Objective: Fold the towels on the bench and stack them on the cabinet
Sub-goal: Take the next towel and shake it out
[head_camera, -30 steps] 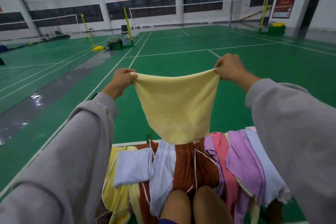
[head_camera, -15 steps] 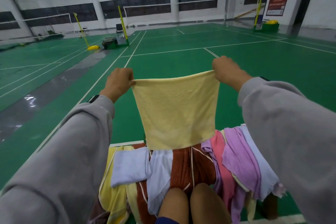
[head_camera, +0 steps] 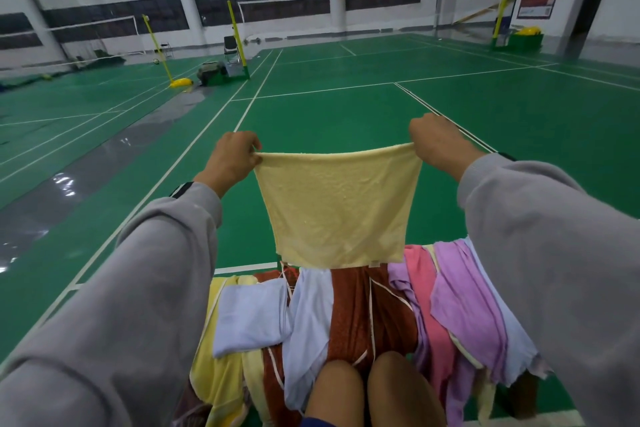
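Observation:
A pale yellow towel (head_camera: 337, 208) hangs flat in the air in front of me. My left hand (head_camera: 232, 158) pinches its top left corner and my right hand (head_camera: 437, 144) pinches its top right corner, stretching the top edge taut. Its lower edge hangs just above a heap of towels draped over the bench: a folded light blue one (head_camera: 252, 315), a rust-brown one (head_camera: 360, 312), a pink one (head_camera: 427, 308), a purple one (head_camera: 467, 291) and a yellow one (head_camera: 214, 374). The bench itself is hidden under them. No cabinet is in view.
My bare knees (head_camera: 370, 392) press against the bench's near side. Beyond lies a green badminton court floor (head_camera: 346, 104) with white lines. Yellow net posts (head_camera: 237, 35) and a chair stand far back; a wet grey strip runs on the left.
The towel has gone from sagging to a point to hanging flat and square. Both hands have dropped a little and pulled its top edge tight.

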